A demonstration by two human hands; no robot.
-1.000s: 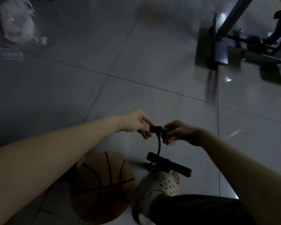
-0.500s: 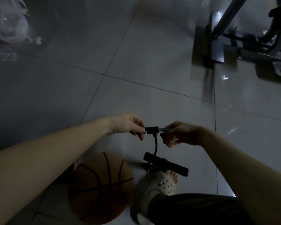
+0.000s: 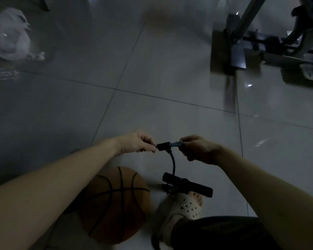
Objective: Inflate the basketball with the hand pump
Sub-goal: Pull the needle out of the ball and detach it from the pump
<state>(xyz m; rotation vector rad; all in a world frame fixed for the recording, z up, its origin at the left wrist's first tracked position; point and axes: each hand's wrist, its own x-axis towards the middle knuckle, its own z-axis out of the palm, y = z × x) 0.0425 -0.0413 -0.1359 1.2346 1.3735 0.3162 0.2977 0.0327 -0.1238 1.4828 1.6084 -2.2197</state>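
Note:
An orange basketball point(image 3: 116, 204) with black seams lies on the grey tiled floor below my left forearm. To its right stands a black hand pump point(image 3: 187, 186), seen from above, its T-handle across the top. A black hose point(image 3: 173, 162) curves up from the pump to a black nozzle head point(image 3: 165, 146) held in the air. My right hand point(image 3: 199, 150) grips the right end of that nozzle head. My left hand point(image 3: 139, 142) pinches something small at the head's left tip; what it is cannot be made out.
My foot in a cream clog point(image 3: 184, 208) rests at the pump's base, a dark trouser leg point(image 3: 220, 233) below it. A metal stand with dark equipment point(image 3: 237, 56) fills the upper right. A white plastic bag point(image 3: 11, 40) lies at the upper left.
The nozzle head has turned level and my right hand has slid along it to the right. My left hand's fingertips have shifted to the head's left tip. Ball and pump stay put.

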